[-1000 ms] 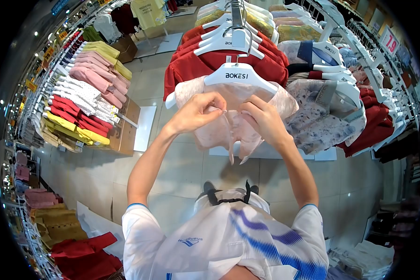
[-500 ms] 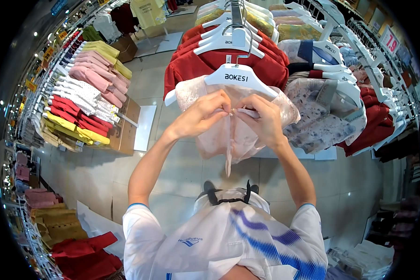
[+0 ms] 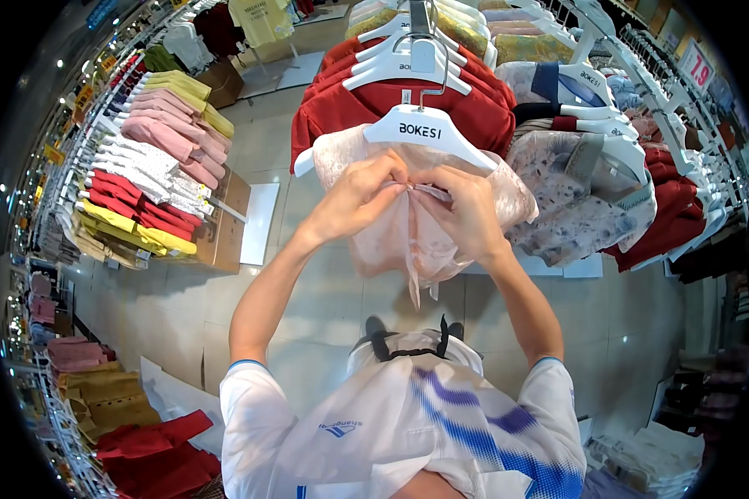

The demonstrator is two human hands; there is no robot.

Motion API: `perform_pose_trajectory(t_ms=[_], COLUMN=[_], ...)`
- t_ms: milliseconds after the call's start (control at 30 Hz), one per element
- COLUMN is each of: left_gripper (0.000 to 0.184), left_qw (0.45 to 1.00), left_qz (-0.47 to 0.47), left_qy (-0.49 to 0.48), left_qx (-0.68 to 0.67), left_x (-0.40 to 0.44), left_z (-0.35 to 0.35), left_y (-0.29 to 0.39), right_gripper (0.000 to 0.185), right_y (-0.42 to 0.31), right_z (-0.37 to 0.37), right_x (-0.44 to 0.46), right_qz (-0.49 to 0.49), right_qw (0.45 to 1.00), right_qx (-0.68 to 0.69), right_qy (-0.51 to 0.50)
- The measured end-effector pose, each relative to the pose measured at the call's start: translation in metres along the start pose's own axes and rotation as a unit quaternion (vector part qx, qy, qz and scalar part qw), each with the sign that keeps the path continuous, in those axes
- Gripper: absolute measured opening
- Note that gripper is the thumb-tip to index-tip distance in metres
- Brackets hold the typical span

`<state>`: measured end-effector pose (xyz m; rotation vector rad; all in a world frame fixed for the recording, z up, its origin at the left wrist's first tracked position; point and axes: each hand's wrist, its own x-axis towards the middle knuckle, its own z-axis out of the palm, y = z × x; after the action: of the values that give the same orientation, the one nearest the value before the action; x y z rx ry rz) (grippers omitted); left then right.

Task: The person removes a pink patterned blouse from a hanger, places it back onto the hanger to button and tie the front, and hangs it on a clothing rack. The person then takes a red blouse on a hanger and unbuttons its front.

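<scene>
Pink blouse [image 3: 381, 251] | left grip [image 3: 360, 200], right grip [image 3: 468, 209]: pinching its front | closer together than earlier

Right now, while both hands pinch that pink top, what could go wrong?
The left hand and right hand pinch the front of the pale pink top. Its cloth looks thin, so a hard tug might crease or tear it. It also hangs on a white hanger, so pulling could tip the hanger or slide a shoulder off it.
</scene>
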<state>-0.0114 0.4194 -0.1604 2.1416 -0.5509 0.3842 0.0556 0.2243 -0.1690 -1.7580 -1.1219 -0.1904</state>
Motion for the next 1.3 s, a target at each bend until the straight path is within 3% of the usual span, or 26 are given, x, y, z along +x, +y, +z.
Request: perform_pose_trajectory(t_ms=[167, 300, 367, 700, 1300], left_gripper=[0.013, 0.014, 0.013, 0.012, 0.010], left_qw=[1.000, 0.999, 0.999, 0.995, 0.986], left_qz=[-0.019, -0.019, -0.008, 0.047, 0.063], left_qy=[0.015, 0.008, 0.007, 0.015, -0.015], left_qx=[0.007, 0.025, 0.038, 0.088, 0.153], left_x=[0.000, 0.002, 0.003, 0.004, 0.004], left_z=[-0.002, -0.003, -0.004, -0.002, -0.004], left_y=[0.005, 0.009, 0.006, -0.003, 0.002], right_gripper=[0.019, 0.018, 0.016, 0.014, 0.014], right_y=[-0.010, -0.001, 0.001, 0.001, -0.001], right_z=[-0.005, 0.002, 0.004, 0.002, 0.007], right_x=[0.002, 0.003, 0.004, 0.004, 0.004], right_qz=[0.047, 0.011, 0.050, 0.058, 0.074], right_qw=[0.996, 0.999, 0.996, 0.995, 0.995], right_qx=[0.065, 0.033, 0.074, 0.086, 0.062], right_qy=[-0.034, 0.007, 0.011, 0.002, 0.023])
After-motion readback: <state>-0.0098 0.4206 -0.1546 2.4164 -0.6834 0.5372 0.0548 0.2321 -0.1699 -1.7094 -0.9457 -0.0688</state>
